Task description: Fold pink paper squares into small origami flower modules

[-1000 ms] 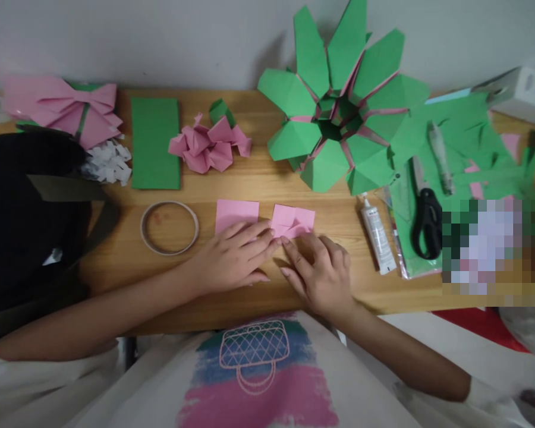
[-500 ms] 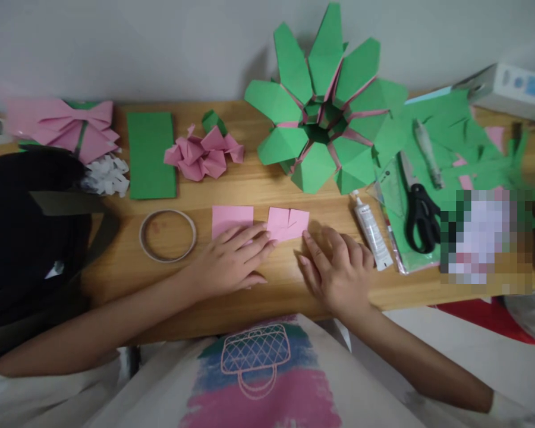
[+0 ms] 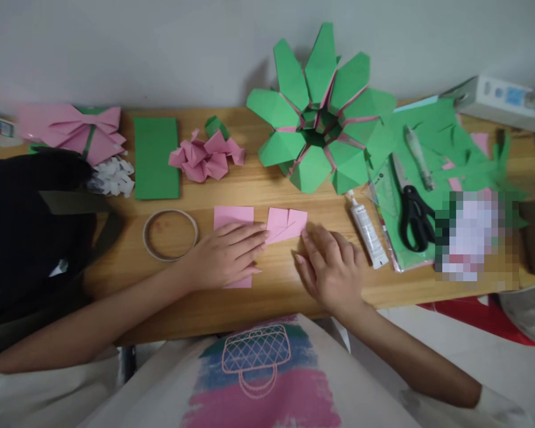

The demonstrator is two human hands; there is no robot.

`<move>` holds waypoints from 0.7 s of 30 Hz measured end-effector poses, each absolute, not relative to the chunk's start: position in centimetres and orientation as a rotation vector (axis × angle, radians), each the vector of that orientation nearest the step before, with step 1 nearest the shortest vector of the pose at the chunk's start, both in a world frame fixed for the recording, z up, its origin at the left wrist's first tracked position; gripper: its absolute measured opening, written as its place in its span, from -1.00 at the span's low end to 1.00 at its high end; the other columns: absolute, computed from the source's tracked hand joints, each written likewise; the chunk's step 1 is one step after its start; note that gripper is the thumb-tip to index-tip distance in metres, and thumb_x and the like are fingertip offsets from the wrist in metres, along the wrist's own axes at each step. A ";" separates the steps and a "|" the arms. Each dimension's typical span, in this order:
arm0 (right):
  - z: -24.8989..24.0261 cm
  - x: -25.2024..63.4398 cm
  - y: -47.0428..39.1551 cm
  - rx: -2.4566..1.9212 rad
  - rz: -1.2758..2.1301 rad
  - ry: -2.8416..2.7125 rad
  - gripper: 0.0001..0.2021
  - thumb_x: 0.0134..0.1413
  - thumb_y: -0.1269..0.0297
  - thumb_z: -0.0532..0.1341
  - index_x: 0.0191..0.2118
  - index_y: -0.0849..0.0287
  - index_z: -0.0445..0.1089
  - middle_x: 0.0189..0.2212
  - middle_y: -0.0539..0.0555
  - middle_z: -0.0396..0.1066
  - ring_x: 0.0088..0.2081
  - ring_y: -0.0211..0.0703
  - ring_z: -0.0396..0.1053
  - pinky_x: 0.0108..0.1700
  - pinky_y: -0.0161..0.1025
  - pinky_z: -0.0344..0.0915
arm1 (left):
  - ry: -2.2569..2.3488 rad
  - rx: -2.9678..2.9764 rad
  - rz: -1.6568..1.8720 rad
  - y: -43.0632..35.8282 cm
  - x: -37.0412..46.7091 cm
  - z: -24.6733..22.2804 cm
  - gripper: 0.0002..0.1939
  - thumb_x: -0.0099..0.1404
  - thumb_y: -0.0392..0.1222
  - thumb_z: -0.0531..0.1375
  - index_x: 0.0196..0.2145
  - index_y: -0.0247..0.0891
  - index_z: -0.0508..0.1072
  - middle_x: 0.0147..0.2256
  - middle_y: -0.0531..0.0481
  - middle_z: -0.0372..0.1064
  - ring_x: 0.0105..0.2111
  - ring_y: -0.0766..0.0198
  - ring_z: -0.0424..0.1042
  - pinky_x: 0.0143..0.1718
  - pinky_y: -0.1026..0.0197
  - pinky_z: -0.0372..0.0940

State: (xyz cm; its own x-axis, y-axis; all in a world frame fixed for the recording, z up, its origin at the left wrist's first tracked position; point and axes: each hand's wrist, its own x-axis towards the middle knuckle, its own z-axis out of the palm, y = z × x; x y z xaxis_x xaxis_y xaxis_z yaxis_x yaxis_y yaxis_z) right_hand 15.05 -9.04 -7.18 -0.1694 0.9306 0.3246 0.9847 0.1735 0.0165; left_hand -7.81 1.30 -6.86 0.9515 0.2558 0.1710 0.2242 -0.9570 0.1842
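My left hand lies flat, fingers stretched out, over a pink paper sheet whose upper and lower ends show past the hand. Its fingertips come up to the left edge of a smaller folded pink paper, which has a slit-like line at its top and a slanting crease. At that paper's right edge, the index fingertip of my right hand touches or nearly touches it. The right fingers are loosely bent and apart, resting on the wooden table.
Behind stand a large green paper flower, pink folded pieces and a green paper stack. A tape roll lies left, near a black bag. Rightward are a glue tube, scissors and green scraps.
My left hand has shifted slightly left, uncovering the lower end of the pink sheet and more of the folded paper. The right hand stays near the paper's edge. The view has shifted a little.
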 end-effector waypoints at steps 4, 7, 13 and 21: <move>-6.8 14.0 -9.3 -1.822 -0.178 -2.206 -0.54 0.23 0.09 0.10 0.15 0.24 0.31 0.03 0.25 0.42 0.03 0.11 0.30 0.04 -0.01 0.19 | 0.403 2.942 0.288 1.0 -7.8 -7.0 -0.64 0.44 -0.09 0.04 -0.02 -0.39 0.47 0.05 -0.18 0.45 0.16 0.08 0.32 0.16 0.03 0.21; -6.7 12.8 -9.4 -1.719 -0.046 -2.340 -0.48 0.25 -0.01 0.03 0.16 0.23 0.32 0.13 0.25 0.35 0.15 0.15 0.21 0.14 0.04 0.14 | 0.420 2.947 0.293 0.9 -7.7 -7.0 -0.59 0.46 -0.06 0.00 0.02 -0.39 0.44 0.04 -0.17 0.46 0.15 0.08 0.33 0.15 0.03 0.22; -7.0 12.1 -9.0 -1.737 0.027 -2.396 -0.45 0.21 -0.06 0.07 0.21 0.12 0.28 0.24 0.25 0.22 0.23 0.20 0.13 0.18 0.12 0.11 | 0.436 2.918 0.302 0.9 -7.7 -6.8 -0.60 0.46 -0.07 0.00 0.03 -0.41 0.42 0.04 -0.20 0.46 0.16 0.07 0.32 0.15 0.04 0.20; -7.7 13.7 -8.1 -1.860 -0.090 -2.253 -0.52 0.21 -0.02 0.10 0.13 0.14 0.37 0.19 0.32 0.28 0.20 0.25 0.18 0.15 0.16 0.13 | 0.419 2.898 0.269 0.7 -7.7 -6.8 -0.66 0.41 -0.13 0.09 -0.01 -0.42 0.46 0.05 -0.25 0.44 0.18 0.03 0.28 0.16 -0.01 0.21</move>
State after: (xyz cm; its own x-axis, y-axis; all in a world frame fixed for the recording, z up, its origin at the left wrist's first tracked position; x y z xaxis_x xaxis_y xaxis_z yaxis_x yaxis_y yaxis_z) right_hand 13.73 -8.12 -7.68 -0.1760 0.9627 0.2056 0.9760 0.1978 -0.0907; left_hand -7.74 0.69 -6.83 0.9434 0.2960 0.1498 0.2595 -0.9397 0.2226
